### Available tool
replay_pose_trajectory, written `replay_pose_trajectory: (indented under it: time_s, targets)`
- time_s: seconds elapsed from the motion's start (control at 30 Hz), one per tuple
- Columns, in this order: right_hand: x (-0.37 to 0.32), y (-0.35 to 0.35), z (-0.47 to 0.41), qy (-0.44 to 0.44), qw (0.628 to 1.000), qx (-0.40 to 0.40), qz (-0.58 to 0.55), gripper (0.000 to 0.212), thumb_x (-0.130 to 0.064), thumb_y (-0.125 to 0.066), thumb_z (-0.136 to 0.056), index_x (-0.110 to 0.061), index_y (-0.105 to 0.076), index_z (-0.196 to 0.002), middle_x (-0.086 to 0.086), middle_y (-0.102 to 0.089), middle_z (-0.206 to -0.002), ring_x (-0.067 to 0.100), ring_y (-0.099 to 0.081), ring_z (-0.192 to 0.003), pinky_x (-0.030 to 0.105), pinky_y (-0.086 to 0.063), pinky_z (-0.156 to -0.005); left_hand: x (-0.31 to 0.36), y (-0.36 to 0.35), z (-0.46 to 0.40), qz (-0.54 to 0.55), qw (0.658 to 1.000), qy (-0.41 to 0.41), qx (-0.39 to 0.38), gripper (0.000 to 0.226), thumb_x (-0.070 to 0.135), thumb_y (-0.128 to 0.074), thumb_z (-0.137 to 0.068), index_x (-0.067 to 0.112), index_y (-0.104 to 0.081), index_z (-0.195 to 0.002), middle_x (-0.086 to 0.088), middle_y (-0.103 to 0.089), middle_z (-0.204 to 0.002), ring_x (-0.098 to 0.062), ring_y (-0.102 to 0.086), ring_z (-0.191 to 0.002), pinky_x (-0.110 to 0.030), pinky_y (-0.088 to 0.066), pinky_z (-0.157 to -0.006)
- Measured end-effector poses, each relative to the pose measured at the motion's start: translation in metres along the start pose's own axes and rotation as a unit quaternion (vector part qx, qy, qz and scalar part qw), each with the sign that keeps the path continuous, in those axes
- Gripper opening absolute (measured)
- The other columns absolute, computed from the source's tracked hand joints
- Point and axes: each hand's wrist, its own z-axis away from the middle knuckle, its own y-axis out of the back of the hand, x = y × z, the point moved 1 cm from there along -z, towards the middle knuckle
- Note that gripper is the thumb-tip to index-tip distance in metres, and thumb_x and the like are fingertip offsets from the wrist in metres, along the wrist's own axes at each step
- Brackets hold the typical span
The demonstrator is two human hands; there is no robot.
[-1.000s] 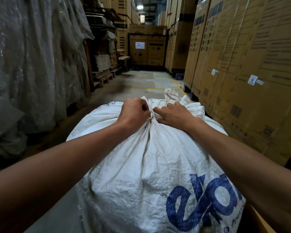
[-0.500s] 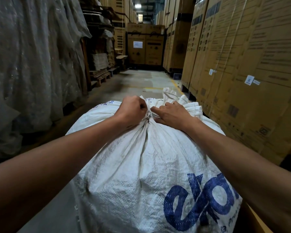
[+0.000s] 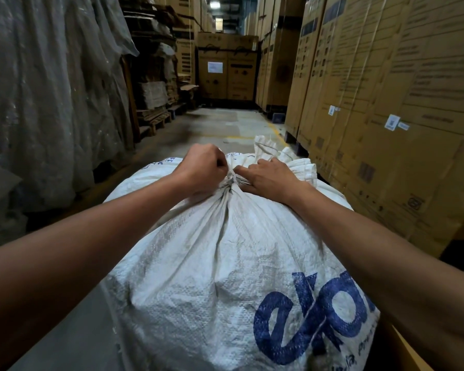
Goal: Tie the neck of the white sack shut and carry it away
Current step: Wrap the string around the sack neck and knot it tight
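A big white woven sack [image 3: 220, 263] with blue lettering fills the lower middle of the head view, bulging in front of me. Its neck [image 3: 229, 183] is gathered into a tight bunch with a thin cord wound around it. My left hand [image 3: 202, 170] is a closed fist on the left side of the neck, gripping cord or cloth. My right hand [image 3: 268, 178] lies on the right side, fingers pinching at the knot, palm on the loose flap of sack mouth [image 3: 284, 159] beyond.
A concrete aisle [image 3: 225, 127] runs ahead. Tall cardboard cartons [image 3: 386, 103] wall the right side close to the sack. Plastic-wrapped goods [image 3: 51, 103] and wooden pallets [image 3: 158, 119] line the left. More cartons [image 3: 227, 70] block the aisle's far end.
Both hands stay at the neck; the fingers have worked slightly and the bunch looks drawn tighter. The view has shifted a little downward and forward.
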Motion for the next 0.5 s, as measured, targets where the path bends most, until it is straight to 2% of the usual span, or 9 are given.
replay_pose_trajectory:
  time_s: [0.17,0.27,0.4,0.5]
  targets:
    - [-0.0017,0.0007,-0.0003,0.009,1.0,0.001,0.008,0.052,-0.059,-0.033,-0.107,-0.03,-0.041,-0.149,0.006,-0.071,-0.121,0.033,-0.063,-0.114,0.047,-0.045,-0.094,-0.0027,-0.0035,0.0013,-0.008,1.0,-0.004,-0.003,0.021,0.009,-0.065,-0.087,0.014,-0.086,-0.09,-0.01,-0.081,-0.084,-0.027,-0.073,-0.077,-0.026,-0.046,-0.069]
    - [-0.0015,0.0014,0.0009,0.014,1.0,0.01,0.016,0.057,-0.061,-0.03,-0.104,-0.028,-0.042,-0.149,0.006,-0.071,-0.12,0.034,-0.064,-0.113,0.047,-0.045,-0.093,-0.0032,-0.0033,-0.0037,-0.019,1.0,-0.003,-0.013,0.018,0.01,-0.068,-0.087,0.016,-0.085,-0.086,-0.006,-0.08,-0.08,-0.025,-0.073,-0.074,-0.034,-0.057,-0.071]
    - [-0.0015,0.002,0.0016,0.025,0.999,0.026,0.022,0.069,-0.065,-0.016,-0.095,-0.029,-0.043,-0.148,0.006,-0.072,-0.116,0.034,-0.064,-0.111,0.047,-0.045,-0.092,0.0033,-0.0074,-0.0033,-0.017,1.0,0.005,-0.019,0.01,0.015,-0.077,-0.084,0.024,-0.077,-0.087,-0.003,-0.077,-0.082,-0.028,-0.072,-0.083,-0.038,-0.06,-0.079]
    - [-0.0016,0.0017,0.0021,0.028,0.999,0.028,0.018,0.071,-0.065,-0.017,-0.096,-0.031,-0.041,-0.152,0.006,-0.072,-0.118,0.034,-0.064,-0.113,0.048,-0.045,-0.094,0.0028,-0.0098,-0.0027,0.0,1.0,0.029,-0.005,0.014,0.022,-0.083,-0.086,0.028,-0.071,-0.081,-0.004,-0.078,-0.084,-0.025,-0.073,-0.082,-0.036,-0.06,-0.079]
